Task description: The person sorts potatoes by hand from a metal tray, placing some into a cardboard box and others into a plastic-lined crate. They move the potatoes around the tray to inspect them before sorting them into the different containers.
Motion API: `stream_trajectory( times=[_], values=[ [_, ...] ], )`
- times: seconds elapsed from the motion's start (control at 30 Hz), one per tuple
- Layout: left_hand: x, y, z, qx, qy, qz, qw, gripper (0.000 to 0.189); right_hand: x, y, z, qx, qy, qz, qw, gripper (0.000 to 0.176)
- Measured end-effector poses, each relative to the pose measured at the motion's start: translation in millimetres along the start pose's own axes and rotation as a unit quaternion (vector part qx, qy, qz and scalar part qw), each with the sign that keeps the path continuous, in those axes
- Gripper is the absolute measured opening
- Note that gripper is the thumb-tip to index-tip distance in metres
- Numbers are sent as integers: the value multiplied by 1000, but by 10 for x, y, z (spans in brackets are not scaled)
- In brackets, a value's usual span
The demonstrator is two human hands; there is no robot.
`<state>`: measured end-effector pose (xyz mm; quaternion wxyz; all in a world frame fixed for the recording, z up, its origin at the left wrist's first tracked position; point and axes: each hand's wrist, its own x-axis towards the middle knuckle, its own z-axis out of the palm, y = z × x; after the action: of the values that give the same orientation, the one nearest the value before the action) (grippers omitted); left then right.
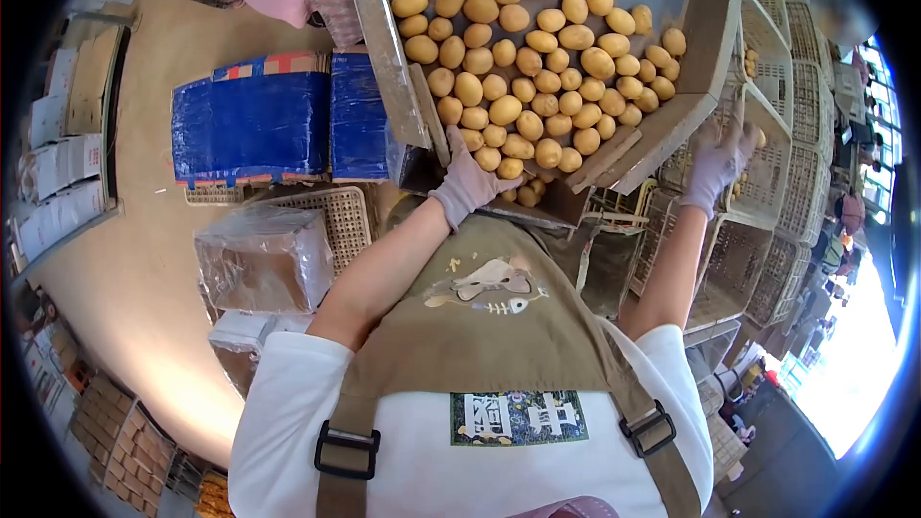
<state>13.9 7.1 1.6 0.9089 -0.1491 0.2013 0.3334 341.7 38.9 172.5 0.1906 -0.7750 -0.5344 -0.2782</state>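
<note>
My left hand [467,184], in a pale lavender glove, is spread at the narrow mouth of a grey, wood-sided sorting tray [715,58], its fingers beside the lowest of the round, yellow-brown potatoes [547,81]. These cover much of the tray, and a few sit just below its mouth. My right hand [715,168], gloved alike, is right of the tray by the off-white plastic crates [767,173], fingers extended; I cannot tell whether they grip anything. Blue-wrapped cardboard boxes [251,125] lie left of the tray.
</note>
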Motion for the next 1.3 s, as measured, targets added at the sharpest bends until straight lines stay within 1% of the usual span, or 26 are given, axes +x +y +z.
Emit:
stream_trajectory(
  times=[0.07,0.1,0.13,0.17,0.2,0.3,0.33,0.4,0.5,0.53,0.57,0.6,0.63,0.67,0.73,0.83,0.87,0.9,0.97,1.0,1.03,1.1,1.17,1.2,1.27,1.3],
  values=[
    [19,12,-70,16,-14,-4,1000,93,-81,-452,1,213,-113,-64,968,43],
    [59,-6,-165,173,-45,54,982,95,-148,-964,-81,322,-209,9,923,41],
    [91,-43,-242,324,-76,110,936,96,-207,-1374,-34,209,-346,-14,915,42],
    [40,-30,-137,188,-34,48,980,99,-325,-1703,233,327,-282,-155,888,44],
    [-13,-16,-29,40,23,1,999,103,-313,-2155,173,279,-368,-162,872,48],
    [-6,-5,-47,-45,7,-38,998,109,-416,-2978,631,171,-507,-181,825,43],
    [48,13,-152,-136,-8,-70,988,112,-371,-3088,714,165,-506,-169,830,42],
    [57,29,-197,-128,-12,-69,989,109,-302,-3216,790,153,-502,-147,839,39],
    [-9,-28,-104,-60,20,-29,998,104,-391,-2913,774,320,-414,-110,845,32],
    [-13,-32,-52,-28,36,-9,999,102,-473,-2687,697,396,-348,-117,842,25],
    [2,-19,-56,-23,28,-4,999,101,-484,-2440,509,409,-296,-116,855,25],
    [7,-16,-87,-18,23,1,1000,99,-461,-2040,398,417,-200,-160,872,26],
    [13,-12,-122,-12,19,3,1000,97,-388,-1614,81,385,-252,-66,885,32],
    [36,3,-153,-25,6,-5,1000,95,-332,-1150,1,405,-189,34,894,35],
    [28,-6,-166,-38,-4,-13,999,93,-279,-628,-95,205,-82,66,973,39],
    [7,17,-41,7,-4,-14,1000,94,-269,-527,-188,179,-17,25,983,39],
    [76,1,-222,152,-63,32,986,94,-390,-797,-10,288,-94,27,953,40],
    [56,5,-175,90,-58,15,994,95,-430,-1229,-46,294,-200,-17,935,34],
    [22,10,-103,18,-26,-18,999,96,-593,-1865,296,201,-356,-156,899,40],
    [11,14,-100,6,-2,-32,999,96,-687,-2090,483,159,-421,-167,877,44],
    [4,20,-99,-7,21,-43,999,97,-845,-2241,709,99,-365,-169,910,40],
    [19,17,-144,13,11,-34,999,97,-605,-2340,803,128,-481,-111,860,35],
    [-4,-29,-181,93,-14,9,996,95,-512,-2194,765,180,-470,-109,857,31],
    [-48,13,-111,14,-14,-23,1000,88,-594,-2068,754,263,-405,-93,871,28],
    [-47,43,-66,16,-31,-15,999,84,-644,-1706,496,364,-280,-107,882,28],
    [-50,32,-70,14,-38,-11,999,82,-611,-1460,330,312,-202,-109,922,35]
  ],
)
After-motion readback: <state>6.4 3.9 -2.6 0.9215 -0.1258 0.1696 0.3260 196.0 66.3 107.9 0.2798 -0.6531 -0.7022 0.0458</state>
